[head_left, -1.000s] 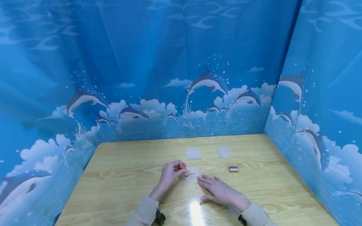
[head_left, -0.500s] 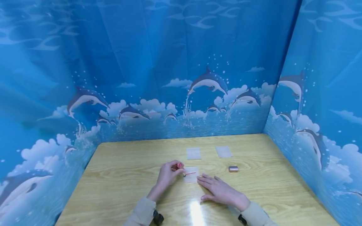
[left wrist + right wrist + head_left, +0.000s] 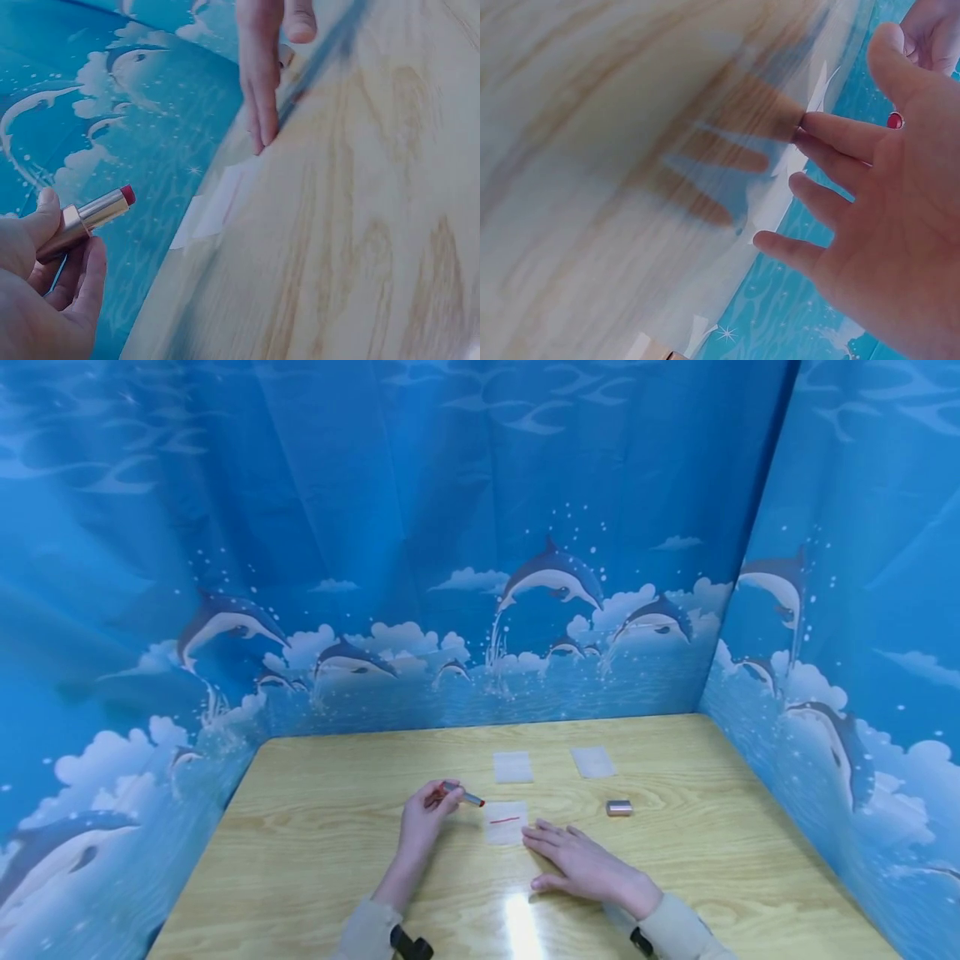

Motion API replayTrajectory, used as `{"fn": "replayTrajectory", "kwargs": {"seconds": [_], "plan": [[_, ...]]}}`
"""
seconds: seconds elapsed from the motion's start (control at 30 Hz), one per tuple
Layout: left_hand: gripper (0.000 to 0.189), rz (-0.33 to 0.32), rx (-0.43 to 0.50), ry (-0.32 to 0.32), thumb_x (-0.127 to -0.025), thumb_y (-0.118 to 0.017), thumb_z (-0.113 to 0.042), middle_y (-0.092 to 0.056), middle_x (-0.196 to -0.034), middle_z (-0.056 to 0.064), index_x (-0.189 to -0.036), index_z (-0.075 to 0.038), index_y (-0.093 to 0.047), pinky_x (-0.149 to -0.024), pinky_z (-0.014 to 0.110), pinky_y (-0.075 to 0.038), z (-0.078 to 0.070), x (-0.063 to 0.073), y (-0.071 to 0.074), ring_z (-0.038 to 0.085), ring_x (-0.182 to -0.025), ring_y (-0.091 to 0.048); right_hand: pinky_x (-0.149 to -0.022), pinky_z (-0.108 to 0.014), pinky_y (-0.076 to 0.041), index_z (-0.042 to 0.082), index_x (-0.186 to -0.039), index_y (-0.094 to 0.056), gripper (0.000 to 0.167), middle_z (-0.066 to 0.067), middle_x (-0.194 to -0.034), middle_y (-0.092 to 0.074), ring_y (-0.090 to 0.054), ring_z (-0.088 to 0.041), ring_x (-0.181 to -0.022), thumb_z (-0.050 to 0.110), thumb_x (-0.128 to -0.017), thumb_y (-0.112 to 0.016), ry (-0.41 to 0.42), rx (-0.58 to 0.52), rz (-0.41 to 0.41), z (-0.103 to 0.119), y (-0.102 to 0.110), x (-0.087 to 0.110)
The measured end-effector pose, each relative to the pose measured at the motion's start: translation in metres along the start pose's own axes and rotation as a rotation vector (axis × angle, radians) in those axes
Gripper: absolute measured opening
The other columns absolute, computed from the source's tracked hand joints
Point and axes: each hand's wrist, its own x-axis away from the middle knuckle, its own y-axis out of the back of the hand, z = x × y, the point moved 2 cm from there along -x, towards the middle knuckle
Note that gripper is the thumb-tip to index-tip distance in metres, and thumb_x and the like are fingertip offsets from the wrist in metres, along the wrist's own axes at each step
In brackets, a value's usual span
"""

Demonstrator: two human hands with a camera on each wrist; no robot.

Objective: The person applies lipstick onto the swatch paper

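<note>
My left hand (image 3: 422, 817) pinches an uncapped lipstick (image 3: 97, 214) by its metallic case, thumb on one side and fingers on the other. Its red tip points right, raised just past the left edge of a small white paper square (image 3: 506, 835). A short red streak (image 3: 505, 820) runs across that paper. My right hand (image 3: 581, 862) lies flat with fingers spread, its fingertips at the paper's right edge. In the right wrist view the right fingers (image 3: 847, 139) are straight and hold nothing.
Two more white paper squares, one behind the marked paper (image 3: 513, 767) and another to its right (image 3: 593, 762), lie farther back. The shiny lipstick cap (image 3: 618, 808) lies right of them, nearer me. A dolphin-print curtain (image 3: 420, 568) borders the wooden table (image 3: 315, 827).
The left hand has drawn back leftward and lifted the lipstick off the paper, turning its tip to the right. The whole red streak now shows. The right hand has stayed put.
</note>
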Motion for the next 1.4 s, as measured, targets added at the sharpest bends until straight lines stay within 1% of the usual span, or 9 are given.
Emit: {"fn": "replayTrajectory", "kwargs": {"seconds": [0.07,0.2,0.37,0.47,0.67,0.93,1.13,1.27,1.4], "plan": [[0.033,-0.008,0.027,0.011,-0.092,-0.077,-0.017,-0.072,-0.113,0.019,-0.111,0.008,-0.067,-0.081,0.022,-0.061,-0.001,0.001,0.003,0.009,-0.090,-0.068,-0.117,-0.067,-0.029,0.007,-0.151,-0.045,0.073,-0.009,-0.160,-0.039,-0.033,-0.036,-0.148,0.055,-0.098,-0.057,0.000,-0.003,0.001,0.000,0.000,-0.001],[0.038,-0.021,0.059,0.036,-0.092,-0.077,-0.019,-0.072,-0.111,0.016,-0.117,0.007,-0.066,-0.083,0.022,-0.061,-0.003,0.005,0.007,0.009,-0.090,-0.068,-0.117,-0.066,-0.029,0.007,-0.150,-0.047,0.072,-0.009,-0.159,-0.041,-0.034,-0.036,-0.148,0.054,-0.098,-0.057,0.000,-0.002,-0.003,0.000,0.001,-0.002],[0.039,-0.028,0.073,0.033,-0.093,-0.076,-0.020,-0.073,-0.107,0.014,-0.118,0.008,-0.065,-0.082,0.023,-0.061,-0.002,0.009,0.010,0.009,-0.089,-0.069,-0.117,-0.066,-0.030,0.006,-0.149,-0.048,0.071,-0.010,-0.159,-0.042,-0.035,-0.036,-0.147,0.054,-0.098,-0.058,-0.005,-0.009,-0.003,0.000,0.002,-0.002],[0.039,-0.034,0.078,0.043,-0.092,-0.077,-0.021,-0.073,-0.106,0.013,-0.117,0.007,-0.066,-0.082,0.022,-0.061,-0.002,0.010,0.012,0.010,-0.088,-0.068,-0.117,-0.066,-0.030,0.006,-0.149,-0.048,0.071,-0.010,-0.159,-0.042,-0.034,-0.036,-0.147,0.053,-0.098,-0.058,-0.008,-0.013,-0.002,0.001,0.002,-0.003],[0.040,-0.042,0.073,0.076,-0.092,-0.076,-0.023,-0.073,-0.109,0.013,-0.120,0.004,-0.067,-0.084,0.022,-0.061,-0.001,0.013,0.013,0.011,-0.092,-0.068,-0.117,-0.066,-0.030,0.005,-0.148,-0.049,0.070,-0.010,-0.158,-0.043,-0.035,-0.036,-0.147,0.053,-0.097,-0.059,-0.010,-0.007,-0.006,0.003,0.003,-0.004],[0.039,-0.040,0.110,0.047,-0.094,-0.074,-0.018,-0.073,-0.107,0.015,-0.121,0.009,-0.064,-0.085,0.024,-0.061,0.003,0.016,0.014,0.010,-0.090,-0.069,-0.117,-0.066,-0.029,0.006,-0.150,-0.047,0.071,-0.011,-0.158,-0.043,-0.035,-0.037,-0.146,0.053,-0.097,-0.060,-0.018,-0.021,-0.003,0.007,0.004,-0.005],[0.041,-0.038,0.124,0.051,-0.095,-0.073,-0.018,-0.073,-0.109,0.014,-0.122,0.010,-0.063,-0.084,0.023,-0.061,0.003,0.015,0.015,0.008,-0.089,-0.068,-0.117,-0.066,-0.029,0.006,-0.150,-0.047,0.072,-0.011,-0.158,-0.042,-0.035,-0.037,-0.147,0.053,-0.097,-0.059,-0.019,-0.018,-0.005,0.008,0.004,-0.009],[0.041,-0.048,0.114,0.061,-0.095,-0.073,-0.020,-0.072,-0.111,0.015,-0.123,0.009,-0.063,-0.086,0.023,-0.061,0.003,0.015,0.017,0.009,-0.091,-0.068,-0.118,-0.065,-0.029,0.006,-0.150,-0.047,0.073,-0.011,-0.158,-0.041,-0.034,-0.037,-0.147,0.055,-0.097,-0.058,-0.022,-0.015,-0.001,0.009,0.003,-0.012],[0.042,-0.060,0.109,0.074,-0.094,-0.075,-0.021,-0.073,-0.110,0.014,-0.122,0.007,-0.064,-0.087,0.024,-0.060,0.003,0.014,0.018,0.011,-0.092,-0.068,-0.118,-0.064,-0.030,0.006,-0.150,-0.047,0.073,-0.011,-0.158,-0.041,-0.035,-0.037,-0.147,0.055,-0.097,-0.057,-0.021,-0.001,-0.003,0.010,0.002,-0.016]]}}
